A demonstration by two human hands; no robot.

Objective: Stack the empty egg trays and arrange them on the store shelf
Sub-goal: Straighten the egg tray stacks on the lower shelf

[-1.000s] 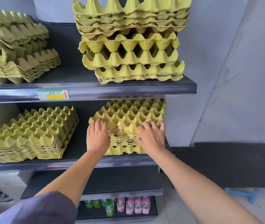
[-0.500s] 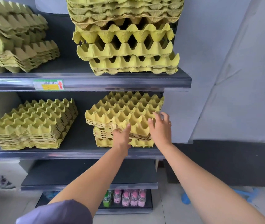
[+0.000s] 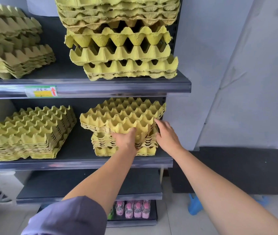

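Observation:
On the middle shelf (image 3: pixel 77 162) at the right, a bundle of yellow-green egg trays (image 3: pixel 123 114) sits skewed and tilted on a lower stack of trays (image 3: pixel 104 149). My left hand (image 3: pixel 126 139) grips the front edge of the upper bundle, thumb on top and fingers underneath. At the bundle's front right corner my right hand (image 3: pixel 166 134) lies flat against the edge, fingers extended. A neat stack of trays (image 3: pixel 28 131) stands at the left of the same shelf.
The upper shelf (image 3: pixel 101 87) carries a tall uneven tray pile (image 3: pixel 119 39) at the right and a messy pile (image 3: pixel 11 46) at the left. A bare dark shelf (image 3: pixel 84 185) lies below, with pink bottles (image 3: pixel 133 209) at the bottom. A grey wall (image 3: pixel 236 73) stands to the right.
My left hand moved right, from the top of the trays to their front edge, and took hold of the upper bundle. My right hand slid to the bundle's right corner.

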